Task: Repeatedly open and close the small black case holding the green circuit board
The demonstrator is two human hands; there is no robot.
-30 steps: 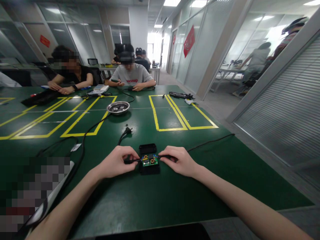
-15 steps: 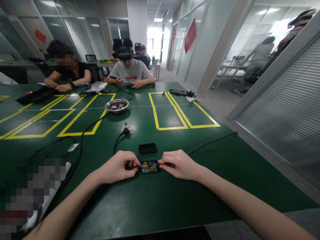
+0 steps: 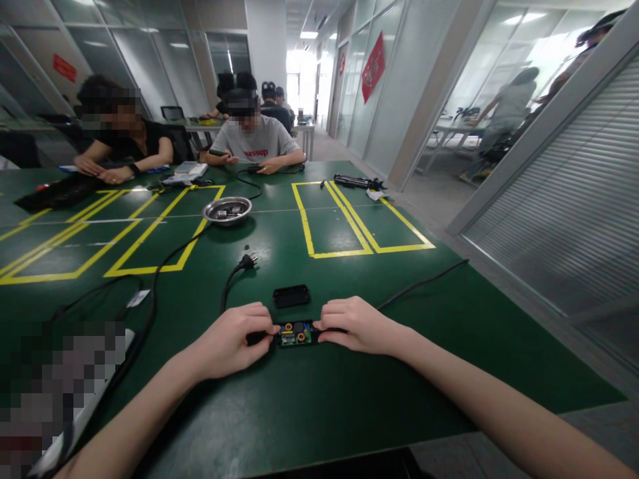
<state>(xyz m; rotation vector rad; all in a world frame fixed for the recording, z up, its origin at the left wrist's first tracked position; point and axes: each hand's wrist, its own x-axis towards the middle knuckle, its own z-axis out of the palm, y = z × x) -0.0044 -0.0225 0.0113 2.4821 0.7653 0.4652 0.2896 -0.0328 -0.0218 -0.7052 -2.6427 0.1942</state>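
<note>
While both hands pinch its ends, board: green circuit board (image 3: 295,333) lies flat on the table (image 3: 319,406), right between the fingertips, apparently in a black case half.
Left hand: left hand (image 3: 232,342) clenched in a pinch on the black cord stub (image 3: 255,338) at the board's left end.
Right hand: right hand (image 3: 357,324) pinching the cable (image 3: 424,281) at the board's right end; the cable trails off to the right.
Risk: uneven pull on the two leads would likely tilt the board or strain its solder joints.
Lid: black lid (image 3: 291,295) just beyond the hands, apart from the board.
Plug: plug (image 3: 248,261) beyond the lid, slightly left.
Bowl: metal bowl (image 3: 227,211) well beyond the left hand; holds a few small dark parts, too small to identify.
Far side: two other people, hands on their own items.
</note>
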